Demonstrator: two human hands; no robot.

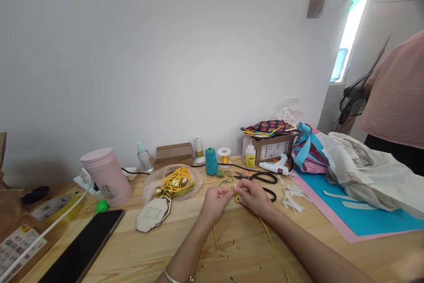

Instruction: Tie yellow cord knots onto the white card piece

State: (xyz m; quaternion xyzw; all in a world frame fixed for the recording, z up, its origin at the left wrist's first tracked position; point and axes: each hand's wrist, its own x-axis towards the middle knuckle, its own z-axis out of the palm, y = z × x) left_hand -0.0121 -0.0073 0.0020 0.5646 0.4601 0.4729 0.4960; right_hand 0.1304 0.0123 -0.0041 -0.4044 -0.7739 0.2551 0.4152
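Note:
Over the middle of the wooden table, my left hand (216,203) and my right hand (254,198) meet almost fingertip to fingertip. Both pinch a yellow cord (273,245), whose tails hang down below the hands onto the wood. A small yellow loop of it shows at the right fingertips; the exact spot being pinched is too small to make out. Just behind my right hand lie black-handled scissors (261,178). Some green thread (226,177) is heaped beyond the fingertips, beside a teal thread spool (211,161).
Left of my hands are a bag of yellow cords with gold bells (179,181), a pale octagonal piece (152,214), a phone (86,247) and a pink tumbler (107,177). Rightward lie a glue gun (274,166), white scraps (292,199) and blue sheets (357,221). A person (397,93) stands at right.

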